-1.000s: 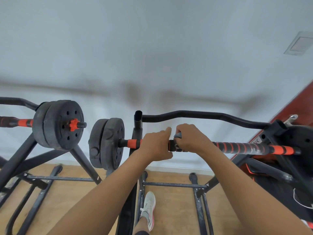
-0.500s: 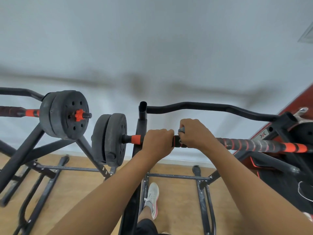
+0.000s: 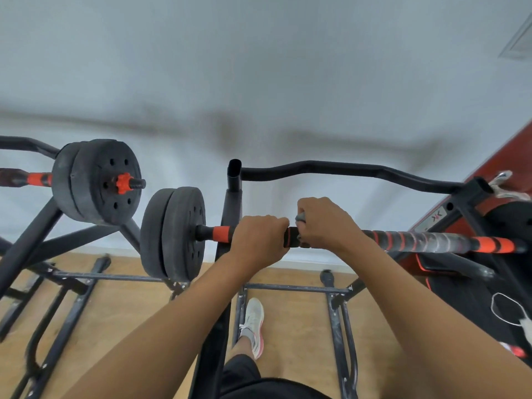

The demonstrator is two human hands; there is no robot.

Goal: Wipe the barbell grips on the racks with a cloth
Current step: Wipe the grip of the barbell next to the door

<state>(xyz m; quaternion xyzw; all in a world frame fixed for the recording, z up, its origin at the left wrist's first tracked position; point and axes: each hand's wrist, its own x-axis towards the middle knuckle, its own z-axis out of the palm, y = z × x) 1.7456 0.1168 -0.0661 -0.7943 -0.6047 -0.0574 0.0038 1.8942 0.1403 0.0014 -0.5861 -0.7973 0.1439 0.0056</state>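
While a plain pale wall (image 3: 259, 67) fills the upper view, a light wooden floor (image 3: 288, 312) runs below it, and a red panel (image 3: 501, 165) stands at the right edge; a white chevron-like mark on the red bracket (image 3: 438, 217) beneath it is too small to read. Black steel racks (image 3: 230, 214) stand on the floor, their feet spread across the boards. A curved black bar (image 3: 345, 169) lies along the top of the near rack. Below it the barbell (image 3: 431, 241) rests across the rack, its grip banded orange and black, with two black weight plates (image 3: 175, 234) on its left end. A second barbell's plates (image 3: 100, 181), locked by an orange collar (image 3: 123, 183), sit on the neighbouring rack to the left. The left hand (image 3: 259, 240) has its fingers wrapped tight round the barbell grip just right of the rack post. Just beside it, the right hand (image 3: 325, 223) has its fingers closed on a grey cloth (image 3: 300, 218), pressed round the same grip; only a small fold of it shows. A white sneaker (image 3: 253, 323) stands on the floor between the rack feet.
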